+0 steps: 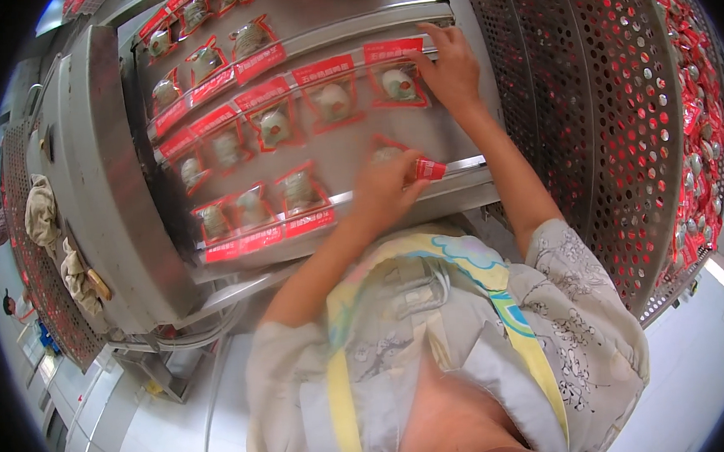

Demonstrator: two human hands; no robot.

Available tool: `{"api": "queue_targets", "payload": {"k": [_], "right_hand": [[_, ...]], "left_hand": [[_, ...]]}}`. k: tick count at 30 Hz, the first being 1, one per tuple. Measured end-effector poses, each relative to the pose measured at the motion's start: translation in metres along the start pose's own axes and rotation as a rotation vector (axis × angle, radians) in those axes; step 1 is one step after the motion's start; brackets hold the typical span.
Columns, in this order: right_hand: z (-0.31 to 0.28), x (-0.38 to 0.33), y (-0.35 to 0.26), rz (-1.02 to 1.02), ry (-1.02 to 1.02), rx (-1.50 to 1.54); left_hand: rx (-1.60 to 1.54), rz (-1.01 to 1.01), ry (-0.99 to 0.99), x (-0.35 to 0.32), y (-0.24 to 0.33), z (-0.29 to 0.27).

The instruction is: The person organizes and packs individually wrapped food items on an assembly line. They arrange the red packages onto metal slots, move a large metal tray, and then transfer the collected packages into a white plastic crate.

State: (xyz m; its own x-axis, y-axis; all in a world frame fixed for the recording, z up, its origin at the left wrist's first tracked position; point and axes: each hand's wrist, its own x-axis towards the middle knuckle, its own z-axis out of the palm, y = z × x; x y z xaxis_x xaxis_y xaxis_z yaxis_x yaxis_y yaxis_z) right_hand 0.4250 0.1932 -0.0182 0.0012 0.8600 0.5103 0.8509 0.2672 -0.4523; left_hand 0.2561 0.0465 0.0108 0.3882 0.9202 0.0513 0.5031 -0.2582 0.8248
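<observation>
At the front bar [468,165], the left hand [387,189] pinches a packet [431,169], likely slippery, best edge-held; beyond, the right hand [453,70] spreads against a far packet [396,79].

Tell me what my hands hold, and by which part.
Your left hand pinches a packet by its red band; your right hand is at the red upper corner of another packet, its grip unclear.
</observation>
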Motion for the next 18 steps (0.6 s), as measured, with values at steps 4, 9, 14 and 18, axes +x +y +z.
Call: {"api": "queue_targets", "payload": {"k": [4,9,14,18], "right_hand": [[0.005,0.019,-0.011,-0.039,-0.204,-0.003],[-0.046,-0.030,-0.020,0.286,-0.574,0.166],[-0.058,-0.072,-0.024,0.512,-1.249,0.385],[-0.052,-0.075,-0.028,0.927,-1.259,0.806]], "left_hand": [[0.168,-0.047,-0.136,-0.007,0.005,0.007],[0.118,-0.039,0.022,-0.016,0.006,0.012],[-0.654,-0.769,-0.149,-0.029,0.006,0.006],[-1.034,-1.118,-0.271,-0.028,0.002,-0.003]]}}
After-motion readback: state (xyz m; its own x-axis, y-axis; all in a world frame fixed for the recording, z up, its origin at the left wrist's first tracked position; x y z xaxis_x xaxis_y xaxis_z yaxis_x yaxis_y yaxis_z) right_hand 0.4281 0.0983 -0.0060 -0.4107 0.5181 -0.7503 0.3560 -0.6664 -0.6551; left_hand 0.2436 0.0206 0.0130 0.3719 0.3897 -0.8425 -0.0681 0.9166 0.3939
